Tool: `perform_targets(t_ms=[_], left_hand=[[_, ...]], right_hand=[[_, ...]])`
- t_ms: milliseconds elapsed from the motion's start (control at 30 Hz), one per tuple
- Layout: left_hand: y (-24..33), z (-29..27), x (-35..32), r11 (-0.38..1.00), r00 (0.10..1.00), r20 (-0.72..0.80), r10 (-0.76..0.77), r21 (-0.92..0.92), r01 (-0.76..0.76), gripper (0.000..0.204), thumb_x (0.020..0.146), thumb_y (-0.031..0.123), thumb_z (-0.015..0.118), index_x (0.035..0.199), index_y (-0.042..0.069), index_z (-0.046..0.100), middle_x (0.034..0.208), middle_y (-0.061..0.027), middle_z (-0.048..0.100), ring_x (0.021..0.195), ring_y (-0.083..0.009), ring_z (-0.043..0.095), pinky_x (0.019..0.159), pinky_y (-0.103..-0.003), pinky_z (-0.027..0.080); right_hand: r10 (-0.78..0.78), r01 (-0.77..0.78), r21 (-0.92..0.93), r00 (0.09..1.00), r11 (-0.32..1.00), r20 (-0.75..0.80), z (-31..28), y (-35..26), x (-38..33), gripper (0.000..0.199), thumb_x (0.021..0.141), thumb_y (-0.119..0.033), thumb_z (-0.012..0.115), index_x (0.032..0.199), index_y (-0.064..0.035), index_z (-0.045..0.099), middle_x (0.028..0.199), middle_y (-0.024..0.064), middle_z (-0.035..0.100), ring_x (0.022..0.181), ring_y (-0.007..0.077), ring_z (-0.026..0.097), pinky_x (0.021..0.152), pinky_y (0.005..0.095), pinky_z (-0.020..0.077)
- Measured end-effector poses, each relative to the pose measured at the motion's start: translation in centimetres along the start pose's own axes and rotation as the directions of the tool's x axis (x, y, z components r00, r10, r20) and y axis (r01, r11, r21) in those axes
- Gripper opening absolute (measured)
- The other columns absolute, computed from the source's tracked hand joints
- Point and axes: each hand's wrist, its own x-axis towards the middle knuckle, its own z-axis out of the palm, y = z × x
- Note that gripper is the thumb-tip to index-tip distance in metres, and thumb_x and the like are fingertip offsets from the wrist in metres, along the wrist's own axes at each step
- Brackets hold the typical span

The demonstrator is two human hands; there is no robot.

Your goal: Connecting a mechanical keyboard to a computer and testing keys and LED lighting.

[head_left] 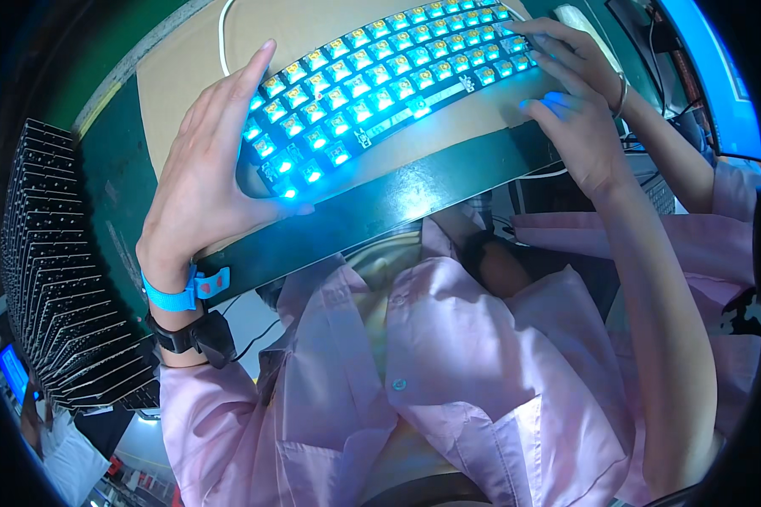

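A keyboard without keycaps (359, 108), its switches lit bright cyan, lies at a slant on a tan cardboard sheet (173, 80). My left hand (203, 160) is around its left end, fingers stretched and thumb held apart along the near corner. On that wrist are a blue strap (171, 296) and a black band (177, 336). My right hand (585, 139) is by the keyboard's right end, thumb spread from the fingers and lit blue at its tip. Just beyond it, another person's hand (577, 57) reaches the far right keys; the fingers partly overlap in view.
The green table (414, 194) has its near edge close to my body. A long row of black dotted boards (59, 270) stands at the left. At the right are a lit screen (723, 76), cables and another keyboard (661, 196). A white cable (223, 38) runs behind the cardboard.
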Motion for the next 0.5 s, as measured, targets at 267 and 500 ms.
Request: perform_targets(t_ms=[267, 500], left_hand=[[0.1, 0.2, 0.0, 0.999, 1.0, 0.005, 0.022, 0.035, -0.022, 0.12, 0.037, 0.013, 0.085, 0.142, 0.011, 0.026, 0.128, -0.0139, 0.048, 0.12, -0.0333, 0.043, 0.103, -0.041, 0.033], [0.1, 0.3, 0.0, 0.997, 0.998, -0.035, 0.048, 0.056, -0.046, 0.111, 0.045, 0.022, 0.086, 0.14, 0.012, 0.03, 0.121, -0.0141, 0.051, 0.114, -0.0333, 0.047, 0.101, -0.042, 0.034]], right_hand=[[-0.187, 0.186, -0.196, 0.982, 0.963, 0.015, 0.4, 1.4, 0.3, 0.05, 0.081, -0.024, 0.06, 0.126, -0.0028, 0.05, 0.1, 0.0105, 0.062, 0.081, 0.0118, 0.058, 0.078, 0.0241, 0.043], [0.019, -0.017, -0.03, 0.997, 0.999, 0.074, 0.4, 1.5, -0.1, 0.058, 0.078, -0.034, 0.061, 0.127, -0.0071, 0.047, 0.119, 0.0141, 0.055, 0.107, 0.0234, 0.054, 0.097, 0.0311, 0.0364]])
